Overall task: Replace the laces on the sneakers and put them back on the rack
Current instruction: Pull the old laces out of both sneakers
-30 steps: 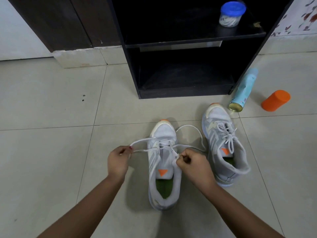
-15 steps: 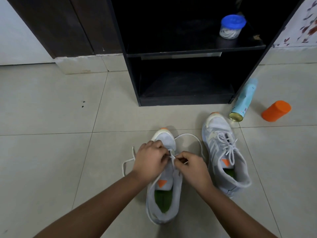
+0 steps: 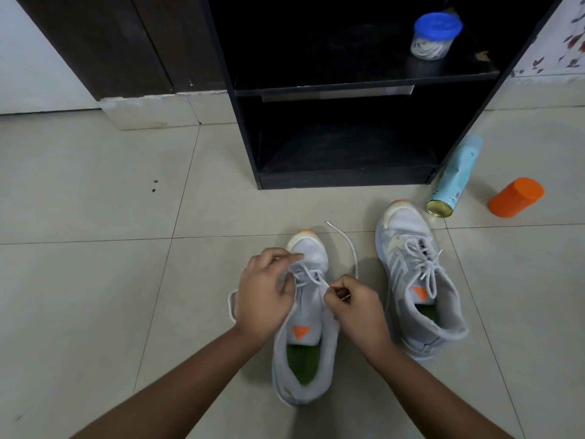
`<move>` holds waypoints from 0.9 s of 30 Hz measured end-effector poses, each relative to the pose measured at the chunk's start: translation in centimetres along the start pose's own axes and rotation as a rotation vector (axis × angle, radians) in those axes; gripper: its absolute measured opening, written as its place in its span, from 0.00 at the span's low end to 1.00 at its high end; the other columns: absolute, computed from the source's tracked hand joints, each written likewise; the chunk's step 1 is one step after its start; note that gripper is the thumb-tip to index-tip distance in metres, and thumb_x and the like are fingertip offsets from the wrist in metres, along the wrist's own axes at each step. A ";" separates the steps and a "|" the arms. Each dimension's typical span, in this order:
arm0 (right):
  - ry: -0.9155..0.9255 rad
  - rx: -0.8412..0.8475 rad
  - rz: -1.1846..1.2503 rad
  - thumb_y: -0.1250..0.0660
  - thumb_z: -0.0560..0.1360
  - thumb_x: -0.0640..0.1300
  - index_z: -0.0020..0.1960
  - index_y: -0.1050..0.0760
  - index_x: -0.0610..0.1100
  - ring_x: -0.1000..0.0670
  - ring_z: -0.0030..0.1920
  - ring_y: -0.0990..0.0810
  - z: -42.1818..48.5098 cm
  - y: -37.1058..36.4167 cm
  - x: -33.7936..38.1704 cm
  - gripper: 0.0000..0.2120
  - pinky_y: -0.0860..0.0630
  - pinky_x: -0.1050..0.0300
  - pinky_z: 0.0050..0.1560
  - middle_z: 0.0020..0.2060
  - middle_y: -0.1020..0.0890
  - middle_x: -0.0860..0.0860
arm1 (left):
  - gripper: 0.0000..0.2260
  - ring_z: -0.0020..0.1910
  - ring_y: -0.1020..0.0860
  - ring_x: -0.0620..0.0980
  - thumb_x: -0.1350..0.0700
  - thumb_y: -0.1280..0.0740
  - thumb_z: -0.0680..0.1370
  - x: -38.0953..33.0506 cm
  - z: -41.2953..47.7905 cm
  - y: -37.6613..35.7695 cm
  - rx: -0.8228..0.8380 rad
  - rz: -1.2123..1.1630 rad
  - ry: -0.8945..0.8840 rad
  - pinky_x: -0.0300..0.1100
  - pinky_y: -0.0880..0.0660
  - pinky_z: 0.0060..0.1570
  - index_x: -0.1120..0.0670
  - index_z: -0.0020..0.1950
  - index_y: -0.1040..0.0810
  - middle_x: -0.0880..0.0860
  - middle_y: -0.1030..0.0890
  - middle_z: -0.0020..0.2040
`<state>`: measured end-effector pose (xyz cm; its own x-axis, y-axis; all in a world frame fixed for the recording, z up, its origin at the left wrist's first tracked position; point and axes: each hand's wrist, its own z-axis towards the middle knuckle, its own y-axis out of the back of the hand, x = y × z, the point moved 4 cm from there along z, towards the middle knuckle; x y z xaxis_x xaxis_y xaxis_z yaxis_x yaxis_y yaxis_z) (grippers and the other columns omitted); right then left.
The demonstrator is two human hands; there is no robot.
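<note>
A blue-lidded jar [image 3: 435,36] is sitting on the rack [image 3: 247,137] shelf, holding what looks like coiled white cord. On the floor [image 3: 95,280], the left hand [image 3: 266,293] and right hand [image 3: 357,308] are each pinching the lace [image 3: 349,248] of the near sneaker [image 3: 304,343]. The laced sneaker [image 3: 418,280] is lying to its right.

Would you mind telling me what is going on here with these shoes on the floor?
A person is threading a white lace through the nearer pale grey mesh sneaker on the tiled floor. The left hand grips the lace near the toe, and the right hand pinches it at the sneaker's right edge. Only the eyelets nearest the toe are laced. The second grey sneaker, already laced, stands to the right. Neither is on the black wooden rack yet.
</note>
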<state>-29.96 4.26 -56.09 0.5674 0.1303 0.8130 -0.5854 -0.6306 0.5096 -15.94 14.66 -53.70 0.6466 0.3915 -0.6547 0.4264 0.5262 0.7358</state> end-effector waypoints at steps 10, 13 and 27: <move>0.012 0.000 0.009 0.31 0.72 0.42 0.37 0.24 0.49 0.56 0.35 0.21 -0.2 0.3 -0.1 0.05 0.24 0.55 0.41 0.30 0.20 0.56 | 0.06 0.38 0.22 0.47 0.60 0.34 0.76 2.6 1.2 0.3 -0.107 -0.196 0.326 0.40 0.29 0.39 0.52 0.41 0.21 0.50 0.23 0.42; 0.014 0.002 -0.014 0.32 0.72 0.43 0.39 0.23 0.48 0.54 0.36 0.21 -0.2 0.3 -0.3 0.04 0.25 0.56 0.41 0.31 0.20 0.55 | 0.04 0.38 0.21 0.50 0.62 0.34 0.77 6.5 0.5 1.3 -0.207 -0.318 0.658 0.39 0.27 0.38 0.58 0.46 0.20 0.54 0.23 0.38; 0.023 0.005 -0.055 0.32 0.73 0.44 0.39 0.24 0.48 0.54 0.36 0.20 -0.4 0.3 0.1 0.04 0.24 0.56 0.41 0.32 0.20 0.55 | 0.04 0.40 0.24 0.48 0.61 0.33 0.75 2.9 1.1 0.2 -0.089 -0.138 0.285 0.40 0.29 0.43 0.54 0.43 0.19 0.53 0.25 0.45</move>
<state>-30.31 4.39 -55.69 0.5850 0.1824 0.7902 -0.5507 -0.6261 0.5521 -13.29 15.11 -55.24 0.3783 0.5004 -0.7788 0.4329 0.6480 0.6266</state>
